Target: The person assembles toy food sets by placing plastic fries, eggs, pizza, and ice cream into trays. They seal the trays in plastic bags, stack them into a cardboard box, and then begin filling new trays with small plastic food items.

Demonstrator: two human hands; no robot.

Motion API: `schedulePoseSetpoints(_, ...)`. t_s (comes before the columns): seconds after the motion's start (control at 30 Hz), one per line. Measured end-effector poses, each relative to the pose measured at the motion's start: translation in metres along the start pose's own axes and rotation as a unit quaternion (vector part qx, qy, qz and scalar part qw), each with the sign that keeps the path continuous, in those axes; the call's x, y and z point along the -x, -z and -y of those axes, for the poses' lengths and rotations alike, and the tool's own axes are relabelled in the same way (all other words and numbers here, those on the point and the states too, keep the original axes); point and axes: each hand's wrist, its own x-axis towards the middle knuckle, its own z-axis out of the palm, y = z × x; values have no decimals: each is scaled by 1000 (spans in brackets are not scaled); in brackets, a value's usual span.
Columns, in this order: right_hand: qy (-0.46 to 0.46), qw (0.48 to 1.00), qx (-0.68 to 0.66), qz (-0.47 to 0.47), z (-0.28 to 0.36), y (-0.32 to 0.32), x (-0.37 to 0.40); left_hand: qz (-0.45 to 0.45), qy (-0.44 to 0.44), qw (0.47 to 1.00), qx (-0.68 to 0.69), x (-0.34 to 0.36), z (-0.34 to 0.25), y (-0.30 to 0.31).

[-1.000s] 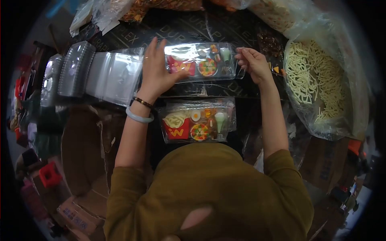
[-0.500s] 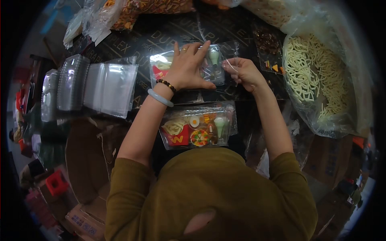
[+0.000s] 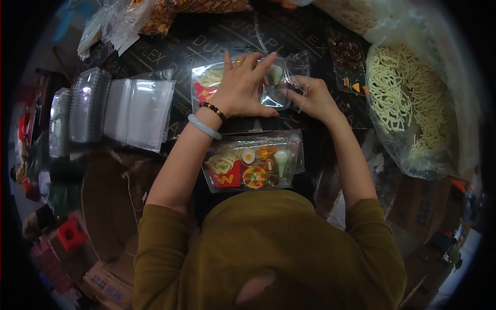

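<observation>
A clear plastic pack (image 3: 206, 80) with a red fries box and a pale green piece lies on the black table. My left hand (image 3: 245, 85) rests on it, fingers spread, with a beaded bracelet and a pale bangle at the wrist. At the pack's right end my right hand (image 3: 310, 98) pinches the clear wrapping, its fingertips partly behind the film. Nearer my body is a second clear pack (image 3: 253, 163), holding toy fries, an egg, a pizza and a green ice cream cone.
Stacked clear trays (image 3: 90, 106) and flat clear bags (image 3: 138, 111) are on the left. A large bag of pale noodle-like strands (image 3: 390, 95) lies at the right, beside a small bag of brown pieces (image 3: 345, 54). Bags of orange pieces (image 3: 160, 23) line the back edge.
My right hand has moved slightly left, its fingers now over the pack's right end with the film. My left hand stays spread on the pack.
</observation>
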Motion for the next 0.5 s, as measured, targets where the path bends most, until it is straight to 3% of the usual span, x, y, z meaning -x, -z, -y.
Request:
schedulePoseSetpoints(0.1,-8,999,39,20,5,5,0,3,-10,1000,-10,1,1,1)
schedulePoseSetpoints(0.2,5,987,159,30,0,11,-1,26,-4,999,-23,6,2,16)
schedulePoseSetpoints(0.5,-45,982,173,-55,7,7,0,17,12,1000,-4,26,23,23)
